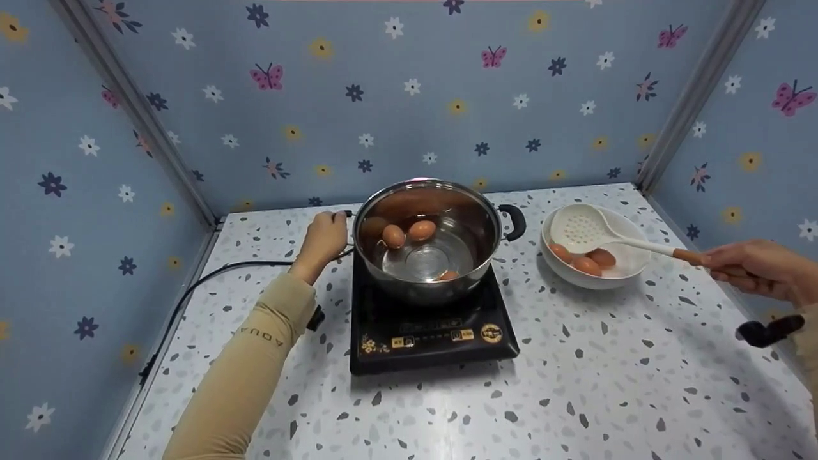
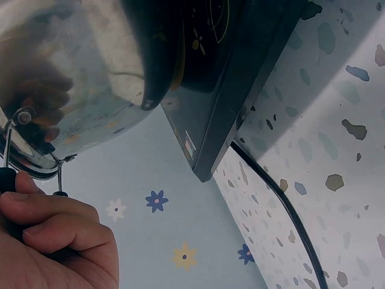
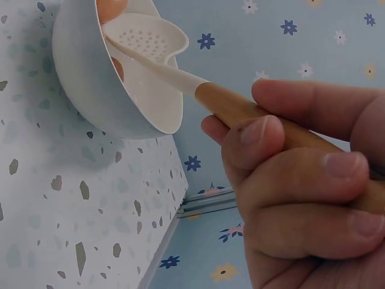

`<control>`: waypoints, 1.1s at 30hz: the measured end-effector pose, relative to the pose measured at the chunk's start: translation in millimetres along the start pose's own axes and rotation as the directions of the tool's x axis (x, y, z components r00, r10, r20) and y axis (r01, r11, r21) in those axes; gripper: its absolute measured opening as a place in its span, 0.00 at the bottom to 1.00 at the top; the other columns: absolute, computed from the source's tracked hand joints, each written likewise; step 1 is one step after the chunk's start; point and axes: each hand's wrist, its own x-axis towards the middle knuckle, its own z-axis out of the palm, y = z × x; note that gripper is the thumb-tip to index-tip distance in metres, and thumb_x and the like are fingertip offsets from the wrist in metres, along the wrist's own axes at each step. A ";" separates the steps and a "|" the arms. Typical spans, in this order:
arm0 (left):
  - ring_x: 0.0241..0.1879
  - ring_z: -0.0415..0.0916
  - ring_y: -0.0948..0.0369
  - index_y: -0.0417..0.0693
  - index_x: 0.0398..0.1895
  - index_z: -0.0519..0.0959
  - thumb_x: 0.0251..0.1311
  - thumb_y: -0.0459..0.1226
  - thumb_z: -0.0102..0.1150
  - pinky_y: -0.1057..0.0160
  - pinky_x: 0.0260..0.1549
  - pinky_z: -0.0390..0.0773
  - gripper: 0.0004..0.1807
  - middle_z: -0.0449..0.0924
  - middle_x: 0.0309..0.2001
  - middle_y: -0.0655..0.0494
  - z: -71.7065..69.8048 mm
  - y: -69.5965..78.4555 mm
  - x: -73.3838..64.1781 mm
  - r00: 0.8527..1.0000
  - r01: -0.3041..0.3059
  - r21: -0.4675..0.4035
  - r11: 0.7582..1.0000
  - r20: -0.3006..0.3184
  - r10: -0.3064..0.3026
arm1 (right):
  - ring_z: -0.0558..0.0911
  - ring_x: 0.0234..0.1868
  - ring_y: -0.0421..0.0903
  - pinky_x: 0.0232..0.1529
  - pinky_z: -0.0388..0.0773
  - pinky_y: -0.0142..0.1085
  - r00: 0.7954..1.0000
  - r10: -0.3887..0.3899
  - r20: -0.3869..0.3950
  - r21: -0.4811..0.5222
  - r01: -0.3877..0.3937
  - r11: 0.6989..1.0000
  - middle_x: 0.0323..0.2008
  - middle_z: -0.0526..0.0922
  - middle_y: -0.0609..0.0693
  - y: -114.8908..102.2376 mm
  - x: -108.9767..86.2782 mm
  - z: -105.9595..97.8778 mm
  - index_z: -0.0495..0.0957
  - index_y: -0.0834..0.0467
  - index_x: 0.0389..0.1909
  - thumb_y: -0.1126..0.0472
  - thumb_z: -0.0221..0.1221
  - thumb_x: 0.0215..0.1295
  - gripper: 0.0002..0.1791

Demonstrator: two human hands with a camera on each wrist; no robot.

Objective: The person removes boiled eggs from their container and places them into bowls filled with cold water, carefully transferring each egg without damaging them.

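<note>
My right hand [image 1: 760, 268] grips the wooden handle of a white slotted ladle [image 1: 580, 229]. The ladle's perforated head is over a white bowl [image 1: 591, 281], and no egg shows in it. Several brown eggs [image 1: 586, 264] lie in the bowl, partly hidden beneath the ladle. In the right wrist view, fingers [image 3: 295, 180] curl round the handle. My left hand [image 1: 324, 237] holds the left handle of a steel pot [image 1: 422, 291]; the left wrist view shows its fingers [image 2: 66, 223] curled there. Inside the pot, two brown eggs [image 1: 422, 230] sit near the back and another [image 1: 448, 275] near the front wall.
Under the pot is a black induction cooker [image 1: 434, 348] with a black cable [image 1: 236, 265] running left. The pot's right handle [image 1: 513, 222] sticks out toward the bowl. Flowered panels [image 1: 409, 96] enclose the speckled table [image 1: 575, 396] at the back and both sides.
</note>
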 end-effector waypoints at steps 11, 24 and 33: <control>0.37 0.68 0.50 0.36 0.44 0.76 0.87 0.44 0.32 0.46 0.48 0.72 0.24 0.66 0.32 0.50 -1.4 0.3 -1.2 1.000 0.005 -0.007 1.000 0.005 -0.005 | 0.63 0.16 0.35 0.21 0.67 0.31 0.999 -0.032 -0.003 -0.025 0.032 0.999 0.21 0.73 0.39 -8.0 -3.7 -6.3 0.86 0.30 0.36 0.51 0.46 0.90 0.24; 0.36 0.67 0.51 0.37 0.44 0.75 0.88 0.44 0.32 0.49 0.45 0.71 0.24 0.65 0.32 0.51 -0.1 -1.3 -0.8 1.000 0.008 -0.014 1.000 0.012 -0.008 | 0.55 0.18 0.39 0.20 0.55 0.37 0.993 -0.113 0.043 0.093 0.109 0.990 0.23 0.75 0.40 -20.8 -0.3 -4.0 0.84 0.39 0.41 0.56 0.40 0.91 0.24; 0.30 0.63 0.54 0.46 0.34 0.69 0.88 0.43 0.33 0.53 0.38 0.67 0.21 0.63 0.29 0.53 0.7 -1.1 -0.8 1.000 -0.001 -0.019 1.000 0.005 0.001 | 0.54 0.18 0.40 0.20 0.51 0.37 0.970 -0.190 0.153 0.188 0.160 0.969 0.23 0.77 0.40 -40.1 0.5 -1.7 0.88 0.42 0.46 0.58 0.38 0.92 0.27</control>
